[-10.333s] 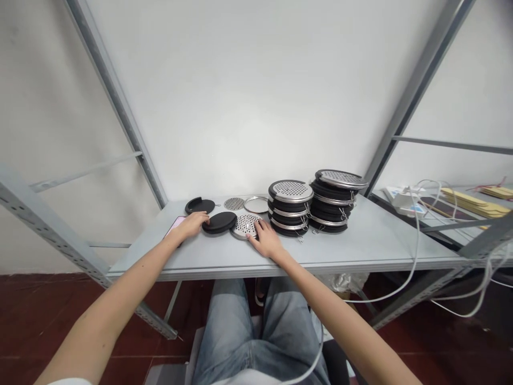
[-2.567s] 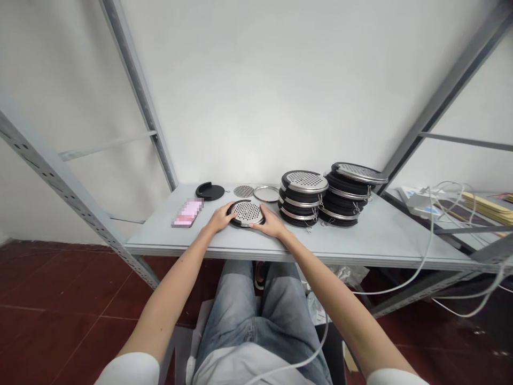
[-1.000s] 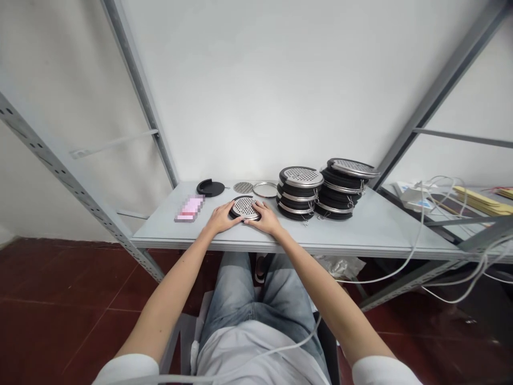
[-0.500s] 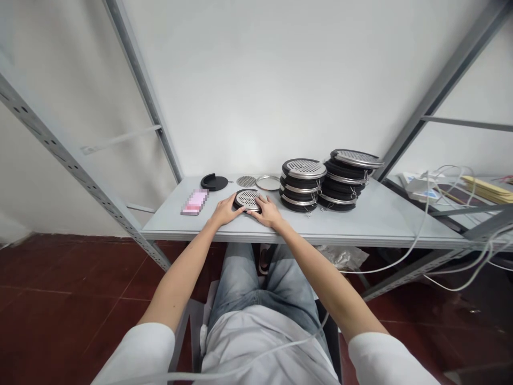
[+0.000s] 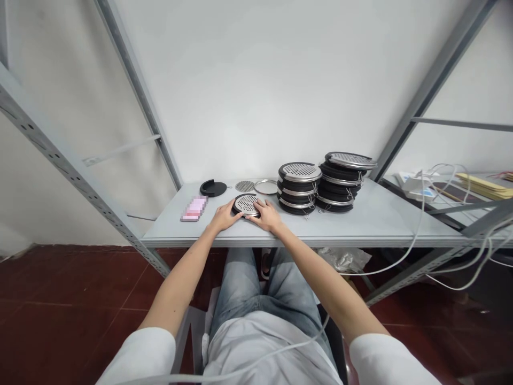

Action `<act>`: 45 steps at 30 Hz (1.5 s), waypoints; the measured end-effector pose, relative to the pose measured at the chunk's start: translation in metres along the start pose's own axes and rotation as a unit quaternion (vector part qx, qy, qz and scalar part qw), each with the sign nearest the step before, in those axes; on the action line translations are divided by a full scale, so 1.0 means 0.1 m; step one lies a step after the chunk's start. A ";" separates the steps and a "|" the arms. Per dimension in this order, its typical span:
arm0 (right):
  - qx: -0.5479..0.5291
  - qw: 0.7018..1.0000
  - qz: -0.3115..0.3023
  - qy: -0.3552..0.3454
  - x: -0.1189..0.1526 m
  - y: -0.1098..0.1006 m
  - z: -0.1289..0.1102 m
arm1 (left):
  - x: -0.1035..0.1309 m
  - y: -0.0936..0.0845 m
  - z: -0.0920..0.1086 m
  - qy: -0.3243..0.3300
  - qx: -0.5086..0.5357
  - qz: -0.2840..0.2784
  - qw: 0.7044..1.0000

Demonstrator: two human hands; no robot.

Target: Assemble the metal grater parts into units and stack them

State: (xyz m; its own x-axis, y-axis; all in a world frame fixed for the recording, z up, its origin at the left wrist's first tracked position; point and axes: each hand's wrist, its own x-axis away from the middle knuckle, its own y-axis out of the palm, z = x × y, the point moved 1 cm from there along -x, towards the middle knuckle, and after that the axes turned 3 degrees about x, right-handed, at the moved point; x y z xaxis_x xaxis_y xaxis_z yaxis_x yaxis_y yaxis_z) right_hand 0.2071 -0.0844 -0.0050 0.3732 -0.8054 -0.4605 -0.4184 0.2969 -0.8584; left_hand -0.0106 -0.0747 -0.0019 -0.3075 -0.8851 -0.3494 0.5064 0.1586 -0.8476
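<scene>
Two hands flank the perforated disc (image 5: 246, 204), touching its edges.

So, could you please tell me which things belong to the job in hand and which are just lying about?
Probably the job's:
holed disc between left hand and right hand
black disc
mesh disc
metal ring
left disc stack
right disc stack

Probably just lying about:
phone
plastic bag
yellow strips
white cable

Hands (image 5: 247, 215) on perforated round disc (image 5: 245, 204), phone (image 5: 194, 208) at left, two disc stacks (image 5: 318, 184) at right
</scene>
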 end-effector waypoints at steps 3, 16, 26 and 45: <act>0.016 1.000 0.018 -0.010 0.00 0.00 -0.01 | 0.01 0.00 0.03 -0.001 -0.008 0.004 1.000; 0.002 0.994 -0.055 -0.096 -0.05 0.06 -0.07 | 0.00 0.03 0.07 0.011 -0.045 0.004 0.999; -0.040 0.994 -0.050 -0.085 -0.02 0.00 -0.01 | -0.03 0.01 0.05 -0.011 -0.015 -0.002 1.000; -0.083 0.976 -0.038 -0.200 0.08 -0.12 0.18 | -0.04 0.06 -0.15 0.038 0.115 0.063 0.991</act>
State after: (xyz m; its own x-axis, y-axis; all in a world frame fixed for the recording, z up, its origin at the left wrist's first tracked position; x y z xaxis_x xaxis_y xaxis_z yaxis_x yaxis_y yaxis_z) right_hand 0.2297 -0.0853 -0.0023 0.6873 -0.5473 -0.4775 -0.4930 0.1312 -0.8601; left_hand -0.0184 -0.0640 -0.0111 -0.2852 -0.8273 -0.4841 0.7129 0.1545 -0.6840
